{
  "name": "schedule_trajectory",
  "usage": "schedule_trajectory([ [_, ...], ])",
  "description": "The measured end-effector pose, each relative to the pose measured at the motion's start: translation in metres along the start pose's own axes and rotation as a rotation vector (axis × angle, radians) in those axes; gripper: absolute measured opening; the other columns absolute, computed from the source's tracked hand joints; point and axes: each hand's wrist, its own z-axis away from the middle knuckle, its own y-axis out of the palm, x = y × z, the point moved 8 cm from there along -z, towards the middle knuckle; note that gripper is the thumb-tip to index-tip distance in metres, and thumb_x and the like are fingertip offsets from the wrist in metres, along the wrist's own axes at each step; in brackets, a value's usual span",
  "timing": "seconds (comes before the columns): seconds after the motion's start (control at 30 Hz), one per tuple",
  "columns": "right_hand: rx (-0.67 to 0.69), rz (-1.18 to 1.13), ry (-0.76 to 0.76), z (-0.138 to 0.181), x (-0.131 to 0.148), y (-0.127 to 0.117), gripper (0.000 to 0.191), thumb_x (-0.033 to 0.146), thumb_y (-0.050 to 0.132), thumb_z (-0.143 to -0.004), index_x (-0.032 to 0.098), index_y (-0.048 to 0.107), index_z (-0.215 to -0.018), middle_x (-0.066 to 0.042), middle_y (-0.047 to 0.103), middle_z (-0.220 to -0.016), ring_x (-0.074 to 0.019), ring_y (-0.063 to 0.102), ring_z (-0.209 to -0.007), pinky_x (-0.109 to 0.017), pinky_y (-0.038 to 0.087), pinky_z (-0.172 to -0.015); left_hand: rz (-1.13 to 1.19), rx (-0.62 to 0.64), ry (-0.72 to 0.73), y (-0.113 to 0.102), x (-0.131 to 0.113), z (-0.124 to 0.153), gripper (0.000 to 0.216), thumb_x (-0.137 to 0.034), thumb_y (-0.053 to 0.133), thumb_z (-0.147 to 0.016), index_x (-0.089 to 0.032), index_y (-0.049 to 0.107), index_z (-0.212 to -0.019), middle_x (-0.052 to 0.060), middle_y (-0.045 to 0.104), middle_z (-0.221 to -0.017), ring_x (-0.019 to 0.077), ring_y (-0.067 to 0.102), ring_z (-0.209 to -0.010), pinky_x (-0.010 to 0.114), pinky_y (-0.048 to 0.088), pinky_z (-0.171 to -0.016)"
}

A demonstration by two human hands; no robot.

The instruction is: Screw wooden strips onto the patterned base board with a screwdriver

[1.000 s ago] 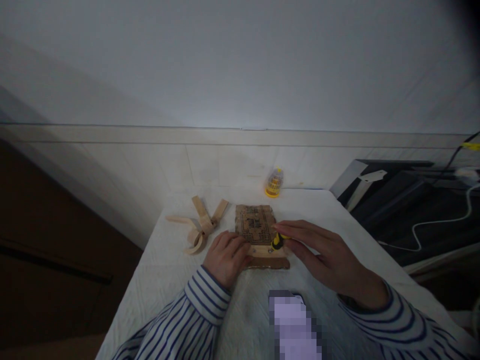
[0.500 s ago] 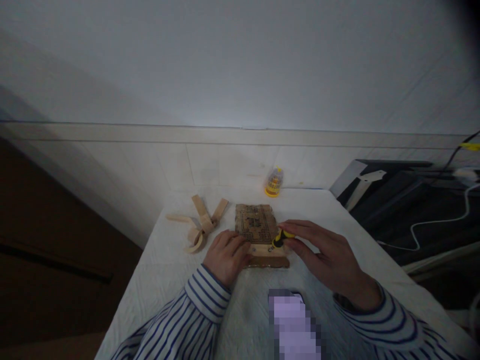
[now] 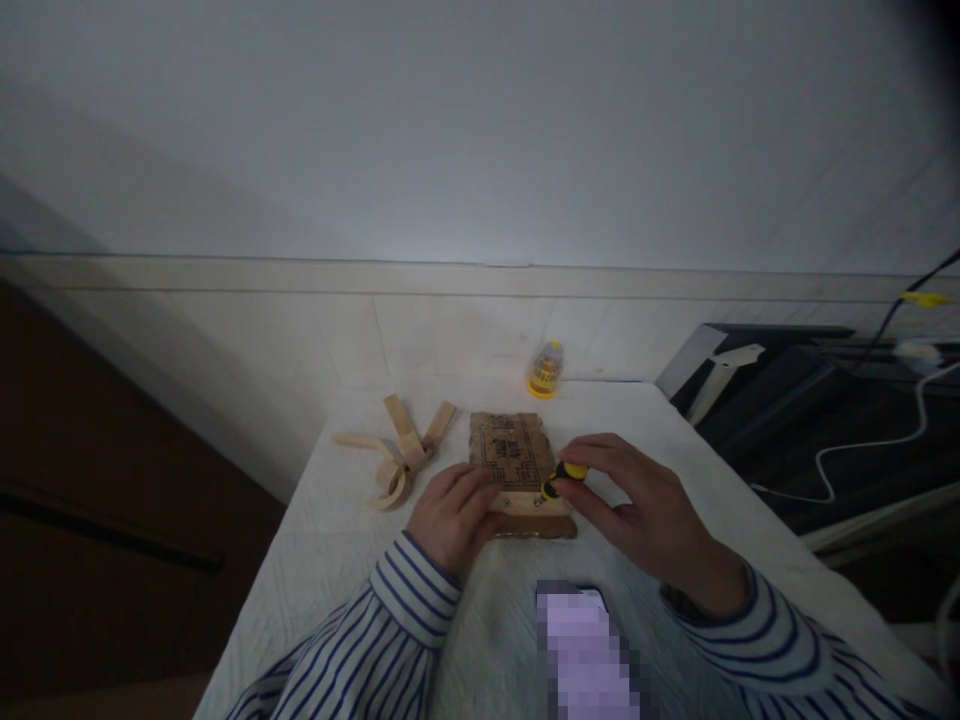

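A carved wooden panel (image 3: 512,450) with a pale wooden strip along its near edge lies flat on the white-covered table (image 3: 322,540). My left hand (image 3: 452,517) rests on the strip's left end, fingers curled and pressing down on it. My right hand (image 3: 645,505) pinches a small yellow-and-black screwdriver (image 3: 562,477), whose tip meets the strip near its right end.
Loose curved wooden pieces (image 3: 401,452) lie left of the panel. A small yellow-based clear container (image 3: 545,368) stands at the table's far edge by the wall. A blurred phone-like object (image 3: 589,650) lies near me. Dark equipment and a white cable (image 3: 862,450) sit to the right.
My right hand has drawn its fingers in around the screwdriver and shifted slightly right, tilting the handle. My left hand stays on the strip.
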Motion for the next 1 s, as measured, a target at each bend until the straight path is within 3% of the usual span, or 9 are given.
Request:
schedule_trajectory([
  [0.13,0.054,-0.016,0.071,0.001,-0.004,0.003,0.024,0.023,0.052,-0.084,0.022,0.05,-0.108,-0.007,0.064,-0.096,-0.0179,0.062,-0.087,-0.032,0.055,-0.071,0.167,-0.035,-0.194,-0.005,0.016,0.004,0.038,-0.024,0.06,-0.075,-0.014,0.053,-0.111,0.015,0.056,-0.114,0.0245,0.054,-0.103,0.041,0.05,-0.084],
  [0.3,0.07,-0.062,0.006,0.004,-0.002,0.004,0.023,0.019,0.051,-0.085,0.023,0.05,-0.108,-0.006,0.063,-0.101,-0.0167,0.061,-0.092,-0.032,0.054,-0.077,0.315,-0.001,-0.349,-0.001,0.029,0.007,0.041,-0.018,0.062,-0.073,-0.013,0.05,-0.112,0.011,0.062,-0.098,0.0204,0.06,-0.09,0.037,0.052,-0.078],
  [0.63,0.096,-0.081,-0.007,0.012,-0.004,0.006,0.039,0.013,0.047,-0.085,0.024,0.044,-0.122,-0.008,0.058,-0.117,-0.0193,0.055,-0.107,-0.04,0.05,-0.088,0.36,0.005,-0.361,0.003,0.032,0.009,0.038,-0.019,0.061,-0.074,-0.014,0.052,-0.11,0.009,0.063,-0.091,0.0195,0.061,-0.085,0.035,0.051,-0.076],
  [1.0,0.041,-0.135,0.04,0.014,-0.013,0.008,0.031,0.016,0.051,-0.084,0.026,0.049,-0.114,-0.007,0.061,-0.106,-0.0183,0.059,-0.097,-0.036,0.054,-0.08,0.367,0.007,-0.381,0.004,0.034,0.011,0.038,-0.02,0.061,-0.074,-0.015,0.052,-0.111,0.008,0.063,-0.091,0.0192,0.061,-0.085,0.035,0.051,-0.076],
])
